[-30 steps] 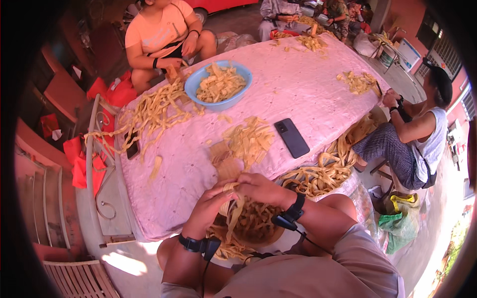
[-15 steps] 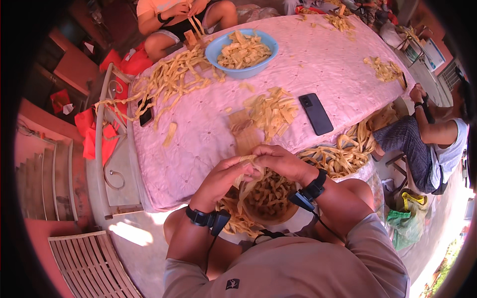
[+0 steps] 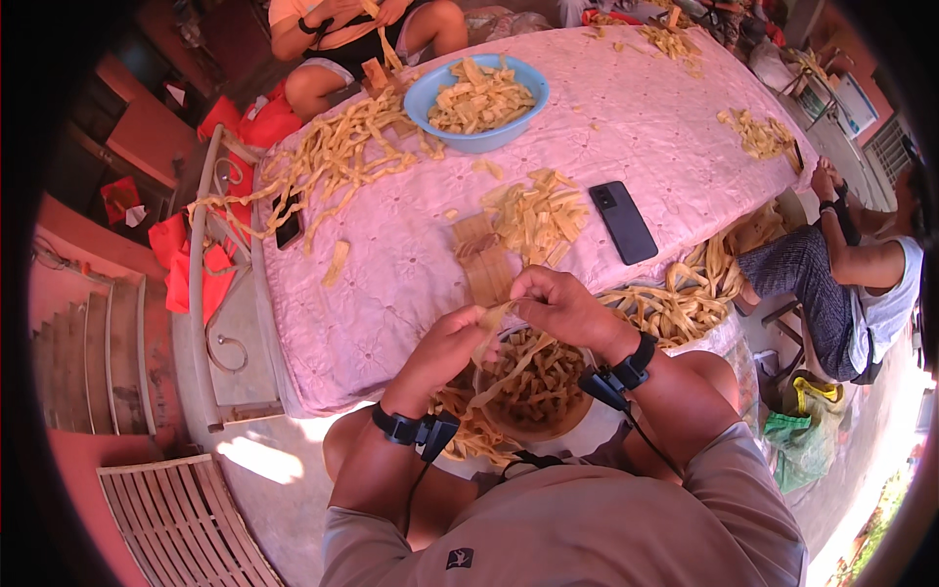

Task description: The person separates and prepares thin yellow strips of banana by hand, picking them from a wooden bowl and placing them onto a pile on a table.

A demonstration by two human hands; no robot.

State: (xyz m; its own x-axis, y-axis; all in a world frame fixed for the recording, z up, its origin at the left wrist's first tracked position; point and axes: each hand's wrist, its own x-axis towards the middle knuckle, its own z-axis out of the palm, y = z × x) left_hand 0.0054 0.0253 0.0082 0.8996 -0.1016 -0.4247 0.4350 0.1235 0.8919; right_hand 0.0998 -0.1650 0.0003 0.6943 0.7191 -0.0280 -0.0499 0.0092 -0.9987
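Observation:
Near the front edge of the pink-covered table [image 3: 391, 313], my left hand [image 3: 452, 342] and my right hand [image 3: 556, 301] are closed on a pale yellow flat strip [image 3: 496, 319]. The strip spans the small gap between my fingers, and its tail seems to hang down below my left hand. Under my hands, a round basin [image 3: 538, 430] between my legs holds many short folded yellow-brown pieces [image 3: 533, 377]. Just beyond my hands lie a small wooden board [image 3: 487, 277] and a heap of cut yellow pieces [image 3: 536, 217].
A dark phone [image 3: 623, 223] lies right of the heap. Farther back stand a blue basin [image 3: 475, 142] of pieces and a tangle of long strips [image 3: 342, 161]. More strips [image 3: 675, 301] fill a container at right. One person [image 3: 831, 264] sits at right, another [image 3: 342, 39] at far left.
My right hand has moved slightly up and right, away from my left, so the strip now shows stretched between them. The far person's hands have shifted on their own strip.

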